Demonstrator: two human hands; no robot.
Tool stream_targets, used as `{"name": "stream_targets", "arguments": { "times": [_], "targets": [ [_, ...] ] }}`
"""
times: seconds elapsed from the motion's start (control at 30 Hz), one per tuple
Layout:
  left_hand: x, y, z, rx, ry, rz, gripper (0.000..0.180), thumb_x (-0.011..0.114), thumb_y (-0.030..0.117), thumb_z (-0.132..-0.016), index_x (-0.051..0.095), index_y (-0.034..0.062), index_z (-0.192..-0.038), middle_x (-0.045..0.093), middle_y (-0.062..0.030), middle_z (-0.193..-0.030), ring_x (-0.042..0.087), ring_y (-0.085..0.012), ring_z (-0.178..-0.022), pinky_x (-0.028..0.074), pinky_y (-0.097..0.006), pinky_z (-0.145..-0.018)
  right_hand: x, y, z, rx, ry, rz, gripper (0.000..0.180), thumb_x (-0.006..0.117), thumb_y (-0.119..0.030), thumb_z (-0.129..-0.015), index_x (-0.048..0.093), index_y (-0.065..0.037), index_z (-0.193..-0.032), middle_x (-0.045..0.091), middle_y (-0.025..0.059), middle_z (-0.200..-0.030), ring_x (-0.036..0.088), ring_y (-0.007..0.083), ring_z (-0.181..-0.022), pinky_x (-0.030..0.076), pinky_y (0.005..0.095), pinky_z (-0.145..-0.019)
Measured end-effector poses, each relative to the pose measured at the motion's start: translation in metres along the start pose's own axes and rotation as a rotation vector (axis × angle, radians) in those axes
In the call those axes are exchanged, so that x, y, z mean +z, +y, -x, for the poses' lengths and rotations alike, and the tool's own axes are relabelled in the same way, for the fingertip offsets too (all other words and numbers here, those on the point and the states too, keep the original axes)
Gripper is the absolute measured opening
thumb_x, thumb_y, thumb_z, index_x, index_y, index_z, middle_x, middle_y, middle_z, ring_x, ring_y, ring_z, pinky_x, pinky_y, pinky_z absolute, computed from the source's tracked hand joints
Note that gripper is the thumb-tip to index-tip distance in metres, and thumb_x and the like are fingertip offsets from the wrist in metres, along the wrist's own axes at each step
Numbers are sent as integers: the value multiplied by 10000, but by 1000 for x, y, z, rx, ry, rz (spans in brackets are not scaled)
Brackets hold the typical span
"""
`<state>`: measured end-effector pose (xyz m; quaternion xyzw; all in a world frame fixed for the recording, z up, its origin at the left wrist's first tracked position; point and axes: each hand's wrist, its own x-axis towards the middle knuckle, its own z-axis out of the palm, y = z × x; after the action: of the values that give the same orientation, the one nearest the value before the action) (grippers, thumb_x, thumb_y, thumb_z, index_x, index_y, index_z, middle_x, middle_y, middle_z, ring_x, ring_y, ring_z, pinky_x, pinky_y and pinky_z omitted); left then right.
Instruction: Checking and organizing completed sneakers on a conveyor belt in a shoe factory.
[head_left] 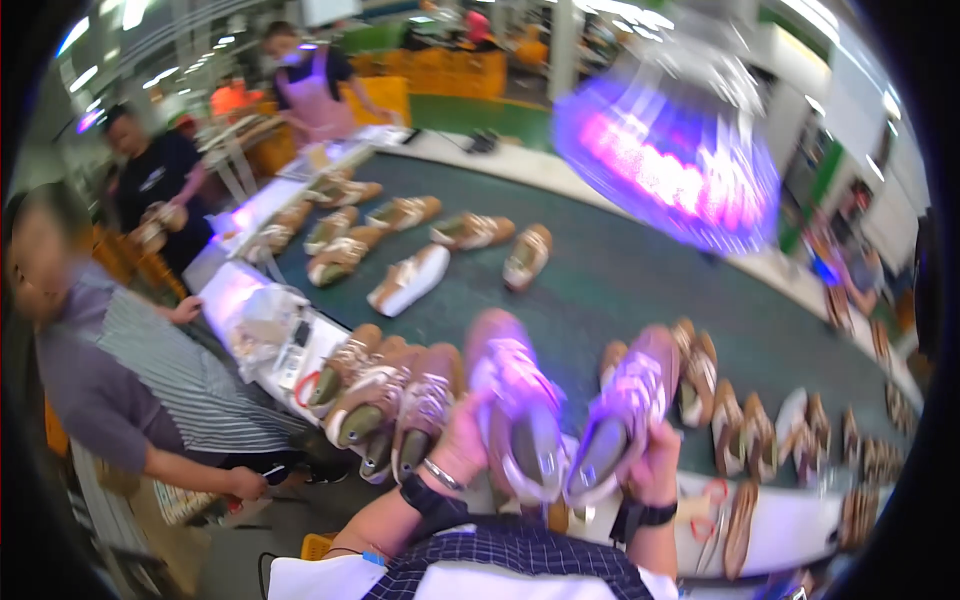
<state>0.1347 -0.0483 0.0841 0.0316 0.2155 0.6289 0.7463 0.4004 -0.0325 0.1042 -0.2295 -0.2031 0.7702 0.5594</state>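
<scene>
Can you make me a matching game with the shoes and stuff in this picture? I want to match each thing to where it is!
Things:
1. left hand
2. right hand
3. white-soled shoe
4. purple lamp

Places:
A. lying on its side, alone, on the green belt
B. hanging above the belt, glowing
C. gripping the shoe that is more to the person's left
D. gripping the shoe that is more to the person's right

Pairs: 1-C, 2-D, 3-A, 4-B
</scene>
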Motion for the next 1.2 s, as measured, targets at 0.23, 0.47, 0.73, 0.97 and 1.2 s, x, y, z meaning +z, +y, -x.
{"name": "stream_targets", "arguments": {
  "times": [0.23, 0.47, 0.73, 0.97, 1.2],
  "targets": [
    [6, 2, -22, 195, -93, -54, 465, 545, 354, -828, 500, 83, -1202, 565, -66, -1167, 530, -228, -1095, 418, -384, -960, 8, 3, 7, -253, 122, -159, 444, 594, -54, -774, 473, -9, -1199, 568, 95, -1151, 556, 237, -1053, 435, 386, -949],
    [-5, -7, -18, 204, 3, -54, 481, 505, 414, -845, 497, 104, -1213, 564, -44, -1180, 541, -216, -1089, 454, -372, -924, 6, 28, 12, -330, 275, -179, 453, 628, -198, -819, 471, -62, -1221, 563, 74, -1169, 538, 233, -1086, 458, 412, -924],
    [-6, -9, -25, 215, 17, -81, 468, 479, 418, -870, 498, 97, -1211, 566, -46, -1179, 541, -214, -1083, 444, -383, -931, -1, 38, 6, -334, 289, -156, 465, 613, -203, -833, 450, -64, -1246, 530, 78, -1217, 517, 233, -1110, 440, 416, -943],
    [-6, -19, -29, 213, 21, -110, 464, 469, 423, -881, 499, 97, -1210, 569, -48, -1176, 542, -213, -1082, 449, -379, -922, -11, 38, 6, -342, 347, -148, 446, 610, -212, -836, 461, -52, -1224, 536, 87, -1205, 512, 235, -1112, 427, 419, -955],
    [-9, -6, -30, 222, 80, -97, 451, 447, 422, -898, 491, 106, -1217, 570, -47, -1172, 540, -216, -1084, 452, -377, -920, -7, 50, -12, -299, 328, -128, 406, 585, -211, -852, 471, -62, -1212, 544, 74, -1184, 520, 218, -1096, 437, 397, -938]
  ]
}}
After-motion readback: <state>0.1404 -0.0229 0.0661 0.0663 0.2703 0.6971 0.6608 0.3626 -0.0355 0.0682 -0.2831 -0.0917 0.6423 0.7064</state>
